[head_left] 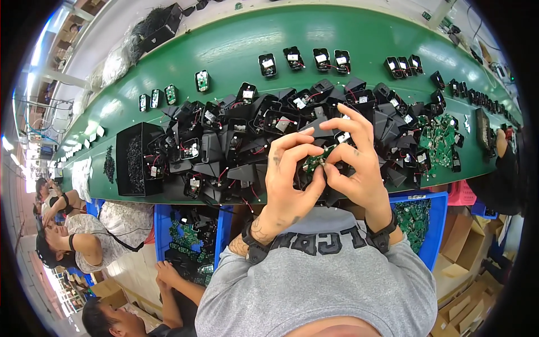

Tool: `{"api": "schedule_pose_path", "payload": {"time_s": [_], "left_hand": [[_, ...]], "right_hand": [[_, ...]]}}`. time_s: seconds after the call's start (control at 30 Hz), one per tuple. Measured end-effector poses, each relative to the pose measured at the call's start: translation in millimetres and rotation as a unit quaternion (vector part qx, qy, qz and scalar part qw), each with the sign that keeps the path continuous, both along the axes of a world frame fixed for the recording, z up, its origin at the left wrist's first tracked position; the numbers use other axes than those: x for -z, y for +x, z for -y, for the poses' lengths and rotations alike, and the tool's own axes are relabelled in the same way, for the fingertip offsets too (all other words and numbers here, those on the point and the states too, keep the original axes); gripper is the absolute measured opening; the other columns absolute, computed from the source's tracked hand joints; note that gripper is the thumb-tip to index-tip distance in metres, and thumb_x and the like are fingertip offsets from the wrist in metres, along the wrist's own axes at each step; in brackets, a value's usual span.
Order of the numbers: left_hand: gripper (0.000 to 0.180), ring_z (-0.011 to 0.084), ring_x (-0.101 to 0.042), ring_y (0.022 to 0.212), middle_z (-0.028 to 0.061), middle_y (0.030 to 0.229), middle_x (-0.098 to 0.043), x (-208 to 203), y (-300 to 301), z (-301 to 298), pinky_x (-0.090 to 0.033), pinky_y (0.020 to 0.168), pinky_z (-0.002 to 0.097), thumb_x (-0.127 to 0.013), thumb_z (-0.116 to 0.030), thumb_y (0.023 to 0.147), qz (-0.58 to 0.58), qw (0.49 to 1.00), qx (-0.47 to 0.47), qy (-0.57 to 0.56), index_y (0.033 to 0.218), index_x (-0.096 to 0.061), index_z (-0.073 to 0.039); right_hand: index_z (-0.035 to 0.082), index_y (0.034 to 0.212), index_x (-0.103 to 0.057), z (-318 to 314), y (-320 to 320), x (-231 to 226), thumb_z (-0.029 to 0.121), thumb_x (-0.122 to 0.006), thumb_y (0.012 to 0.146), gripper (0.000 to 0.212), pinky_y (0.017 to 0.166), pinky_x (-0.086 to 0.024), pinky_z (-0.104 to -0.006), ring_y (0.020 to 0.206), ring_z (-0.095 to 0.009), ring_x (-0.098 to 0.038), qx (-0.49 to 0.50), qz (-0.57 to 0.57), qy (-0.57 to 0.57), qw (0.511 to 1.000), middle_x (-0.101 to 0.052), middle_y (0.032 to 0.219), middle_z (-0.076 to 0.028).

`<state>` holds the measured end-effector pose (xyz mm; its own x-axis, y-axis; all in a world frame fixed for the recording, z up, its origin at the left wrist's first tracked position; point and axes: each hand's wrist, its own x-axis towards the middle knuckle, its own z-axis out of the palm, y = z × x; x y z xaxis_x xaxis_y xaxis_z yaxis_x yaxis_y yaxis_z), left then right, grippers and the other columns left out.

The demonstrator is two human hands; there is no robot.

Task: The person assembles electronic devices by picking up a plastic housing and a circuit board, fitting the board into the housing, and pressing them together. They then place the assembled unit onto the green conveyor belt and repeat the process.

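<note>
A small green circuit board (314, 163) is held up over the near edge of the table. My left hand (289, 182) pinches it between thumb and fingers from one side. On the other side, my right hand (358, 163) has its thumb and index finger closed at the board's edge, with the other fingers raised. Fingers cover part of the board. Below and beyond my hands lies a wide heap of black plastic housings (210, 149), many with red wires and white labelled parts inside. Right of the heap is a pile of bare green boards (441, 140).
On the green table (236, 48), housings stand in a far row. A black bin (140, 163) of small dark parts stands left. Blue crates of boards (441, 224) (161, 224) flank me below the table. Other people (112, 314) sit to the left; another person's arm (501, 143) reaches in at right.
</note>
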<state>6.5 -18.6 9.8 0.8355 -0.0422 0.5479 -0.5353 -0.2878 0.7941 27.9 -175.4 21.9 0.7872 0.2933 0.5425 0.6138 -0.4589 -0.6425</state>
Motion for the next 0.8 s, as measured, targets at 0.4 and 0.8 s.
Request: {"api": "schedule_pose_path", "payload": {"time_s": [0.4,0.8], "left_hand": [[0.029,0.0308,-0.055,0.114,0.0142,0.112,-0.052,3,-4,3,-0.045,0.093,0.0382,-0.064,0.008,0.075,0.012,1.000,-0.009,-0.007,0.102,-0.058,-0.002],[0.037,0.0363,-0.054,0.117,0.0182,0.119,-0.054,5,-9,5,-0.048,0.091,0.0398,-0.061,0.010,0.073,0.056,0.995,-0.016,0.076,0.108,-0.059,-0.001]], "right_hand": [[0.004,0.066,-0.050,-2,2,10,-0.002,-0.062,0.063,0.013,0.099,-0.039,-0.0480,0.118,-0.037,-0.054,-0.040,0.000,0.090,0.995,-0.063,0.111,-0.014],[0.000,0.076,-0.057,-1,-6,5,-0.003,-0.063,0.071,0.008,0.089,-0.046,-0.0346,0.104,-0.026,-0.059,-0.031,-0.127,0.108,0.986,-0.062,0.112,-0.013]]}}
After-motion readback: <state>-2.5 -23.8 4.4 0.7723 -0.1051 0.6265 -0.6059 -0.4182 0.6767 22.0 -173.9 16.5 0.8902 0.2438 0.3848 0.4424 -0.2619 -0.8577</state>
